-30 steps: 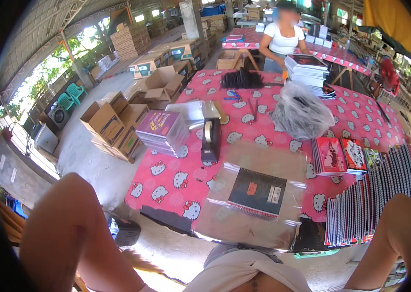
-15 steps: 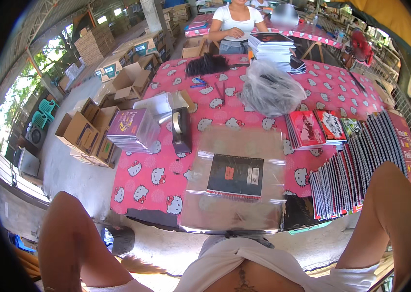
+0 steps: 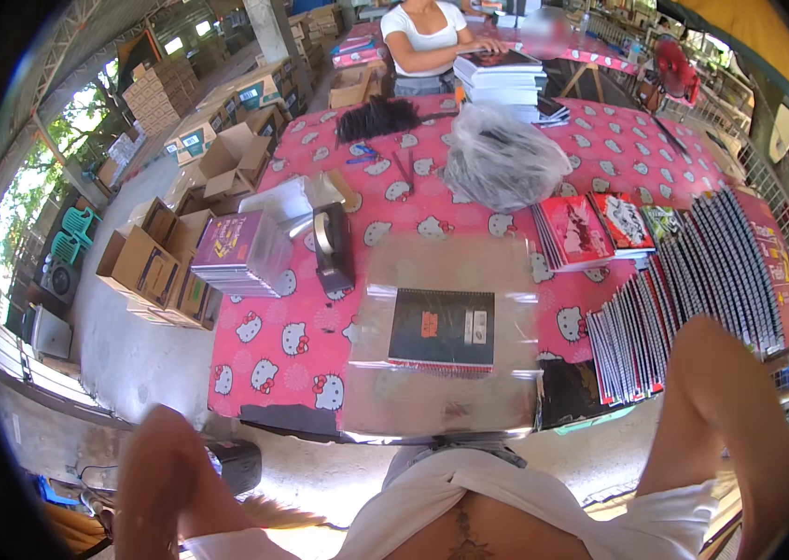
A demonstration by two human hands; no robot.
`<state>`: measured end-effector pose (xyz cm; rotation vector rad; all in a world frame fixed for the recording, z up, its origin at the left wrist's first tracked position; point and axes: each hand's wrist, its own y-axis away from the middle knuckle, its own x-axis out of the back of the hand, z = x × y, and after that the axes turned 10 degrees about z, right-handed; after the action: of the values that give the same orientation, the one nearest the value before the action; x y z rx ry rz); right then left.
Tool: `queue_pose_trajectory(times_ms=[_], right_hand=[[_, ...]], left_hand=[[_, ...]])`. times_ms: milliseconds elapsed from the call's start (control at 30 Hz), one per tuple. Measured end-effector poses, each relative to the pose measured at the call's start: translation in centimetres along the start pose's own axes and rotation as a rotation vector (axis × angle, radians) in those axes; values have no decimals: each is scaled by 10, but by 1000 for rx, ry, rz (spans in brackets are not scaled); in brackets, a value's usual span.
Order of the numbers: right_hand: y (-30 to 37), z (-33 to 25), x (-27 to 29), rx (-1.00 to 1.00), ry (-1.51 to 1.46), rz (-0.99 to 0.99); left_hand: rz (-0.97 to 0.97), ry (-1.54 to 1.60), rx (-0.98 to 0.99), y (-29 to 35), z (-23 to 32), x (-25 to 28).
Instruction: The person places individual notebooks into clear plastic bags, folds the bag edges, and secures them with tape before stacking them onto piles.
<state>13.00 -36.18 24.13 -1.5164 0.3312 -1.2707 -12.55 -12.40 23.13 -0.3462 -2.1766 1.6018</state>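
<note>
Head view shows the person's left arm point(image 3: 156, 471) and right arm point(image 3: 726, 401) bent at either side of a white shirt point(image 3: 469, 481). The left hand and the right hand are both outside the picture, so I cannot tell whether either is spread, closed or holding something. Between the arms, near the front edge of a counter point(image 3: 259, 350) with a pink cat-print cover, a dark spiral notebook point(image 3: 441, 327) lies flat on a clear plastic sheet point(image 3: 394, 397). Left of the sheet stand a black tape dispenser point(image 3: 334, 252) and a stack of purple notebooks point(image 3: 237, 241). To the right are red notebooks point(image 3: 576, 229) and a long, leaning row of spiral notebooks point(image 3: 688, 294). Behind the sheet sits a cloudy plastic bag point(image 3: 504, 159). Across the counter, a co-worker point(image 3: 424, 42) in white stands beside a tall stack of books point(image 3: 497, 86).
</note>
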Motion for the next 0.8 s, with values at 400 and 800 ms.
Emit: queue_pose_trajectory(times_ms=[400,800], right_hand=[[310,142,-309,-1146,-234,-601],[242,155,-203,-1658,-1070,-381]], left_hand=[[-635,-181,570,330,70,-181],[-86,241,1454,358,-35,-96]])
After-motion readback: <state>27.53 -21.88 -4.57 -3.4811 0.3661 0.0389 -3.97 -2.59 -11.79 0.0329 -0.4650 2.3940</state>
